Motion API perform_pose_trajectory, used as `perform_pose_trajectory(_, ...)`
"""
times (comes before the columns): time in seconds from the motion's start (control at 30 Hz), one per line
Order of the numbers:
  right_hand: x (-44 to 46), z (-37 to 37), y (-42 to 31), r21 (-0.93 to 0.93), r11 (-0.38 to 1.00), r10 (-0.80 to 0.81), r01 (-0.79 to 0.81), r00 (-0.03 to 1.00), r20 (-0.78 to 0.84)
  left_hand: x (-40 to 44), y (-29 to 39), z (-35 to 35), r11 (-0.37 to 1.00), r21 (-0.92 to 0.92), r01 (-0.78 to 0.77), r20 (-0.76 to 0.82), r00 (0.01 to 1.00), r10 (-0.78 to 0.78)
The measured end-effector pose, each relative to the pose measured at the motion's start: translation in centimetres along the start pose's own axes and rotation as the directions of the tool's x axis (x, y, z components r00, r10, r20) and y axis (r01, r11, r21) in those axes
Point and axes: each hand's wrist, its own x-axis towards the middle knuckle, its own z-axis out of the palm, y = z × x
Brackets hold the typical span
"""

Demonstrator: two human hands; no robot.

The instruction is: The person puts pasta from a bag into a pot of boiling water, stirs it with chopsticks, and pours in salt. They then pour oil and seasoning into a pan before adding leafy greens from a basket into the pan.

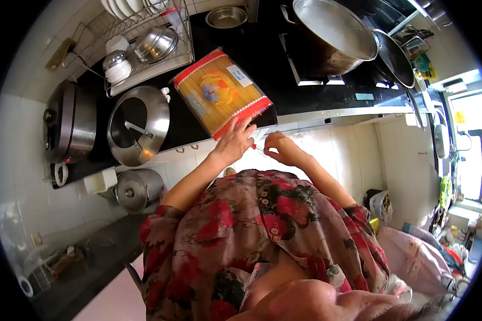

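Note:
A large clear pack of dried noodles [203,104] with red bands and a white label lies slanted across the black counter edge. My left hand [233,143] is at its lower red edge, fingers bent over the edge and closed on it. Just to the right, my right hand [288,151] is closed in a pinch, apart from the pack. A tiny red and pale bit shows between the two hands; I cannot make out what it is.
Left on the counter are a wok lid [158,125], an electric cooker [83,125] and a dish rack [150,67]. A metal bowl [226,17] stands at the back. Right, a big pot [332,32] of cloudy liquid and a frying pan [395,59] sit by the stove.

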Motion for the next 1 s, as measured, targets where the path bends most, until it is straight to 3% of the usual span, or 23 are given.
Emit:
perform_pose_trajectory(0.07,0.2,0.9,-1.8,0.099,0.992,0.075,-0.079,0.996,0.05,-1.2,-0.9,0.2,0.993,-0.001,-0.116,0.007,0.993,0.116)
perform_pose_trajectory(0.13,1.7,1.4,-2.2,0.085,0.991,0.116,-0.104,0.98,-0.16,-2.3,-1.5,-0.1,0.988,-0.077,-0.135,-0.068,0.989,0.13)
perform_pose_trajectory(0.2,4.3,1.1,-2.6,0.077,0.987,0.157,-0.142,0.957,-0.244,-3.4,-2.1,-0.1,0.971,-0.186,-0.153,-0.137,0.982,0.128)
perform_pose_trajectory(0.27,6.7,0.8,-2.7,-0.04,0.996,0.074,-0.084,0.974,-0.213,-3.3,-2.4,-1.5,0.966,-0.186,-0.179,-0.207,0.968,0.14)
perform_pose_trajectory(0.33,8.6,1.7,-1.5,-0.414,0.909,-0.169,0.047,0.949,-0.264,-3.3,-2.9,-2.5,0.944,-0.258,-0.205,-0.186,0.97,0.159)
perform_pose_trajectory(0.4,9.3,1.6,-1.6,-0.482,0.875,-0.197,0.042,0.941,-0.275,-3.3,-2.9,-3.0,0.944,-0.265,-0.195,-0.2,0.969,0.144)
perform_pose_trajectory(0.47,8.8,1.0,-2.4,-0.443,0.888,-0.066,-0.126,0.917,-0.394,-3.4,-3.7,-3.9,0.944,-0.267,-0.192,-0.206,0.969,0.139)
perform_pose_trajectory(0.5,8.2,0.0,-3.5,-0.448,0.849,0.148,-0.281,0.94,-0.308,-3.5,-3.8,-4.2,0.938,-0.302,-0.169,-0.235,0.967,0.099)
perform_pose_trajectory(0.53,7.7,-0.4,-4.6,-0.396,0.854,0.19,-0.338,0.91,-0.368,-3.6,-3.6,-4.4,0.928,-0.343,-0.149,-0.262,0.963,0.058)
perform_pose_trajectory(0.6,7.0,-0.1,-5.1,-0.235,0.877,0.39,-0.419,0.906,-0.161,-3.7,-3.8,-4.4,0.919,-0.372,-0.129,-0.263,0.964,0.029)
perform_pose_trajectory(0.7,9.0,1.8,-4.1,0.064,0.987,0.163,-0.15,0.935,-0.316,-3.4,-3.6,-4.8,0.911,-0.39,-0.132,-0.349,0.937,-0.014)
perform_pose_trajectory(0.73,9.7,1.9,-4.0,0.012,1.0,-0.007,0.012,0.92,-0.391,-3.3,-3.5,-5.0,0.913,-0.387,-0.131,-0.353,0.935,-0.015)
perform_pose_trajectory(0.8,10.6,2.0,-5.0,-0.045,0.988,-0.153,0.148,0.895,-0.418,-3.3,-3.6,-5.7,0.893,-0.436,-0.111,-0.44,0.892,-0.104)
perform_pose_trajectory(0.83,10.8,2.6,-4.3,-0.163,0.968,-0.24,0.188,0.882,-0.407,-3.4,-3.7,-6.0,0.913,-0.392,-0.116,-0.465,0.881,-0.088)
perform_pose_trajectory(0.87,11.0,3.1,-3.6,-0.163,0.968,-0.241,0.19,0.881,-0.407,-3.6,-3.8,-6.1,0.913,-0.391,-0.115,-0.465,0.881,-0.088)
perform_pose_trajectory(0.93,12.0,3.7,-1.8,-0.297,0.95,-0.177,0.096,0.95,-0.258,-3.8,-4.0,-6.1,0.922,-0.366,-0.124,-0.46,0.886,-0.063)
perform_pose_trajectory(0.97,13.0,5.4,1.2,-0.52,0.851,-0.2,0.074,0.961,-0.192,-3.8,-3.9,-6.2,0.923,-0.365,-0.127,-0.459,0.886,-0.06)
perform_pose_trajectory(1.0,14.2,5.1,0.3,-0.521,0.85,-0.203,0.074,0.96,-0.195,-3.9,-3.7,-6.5,0.923,-0.359,-0.138,-0.446,0.894,-0.039)
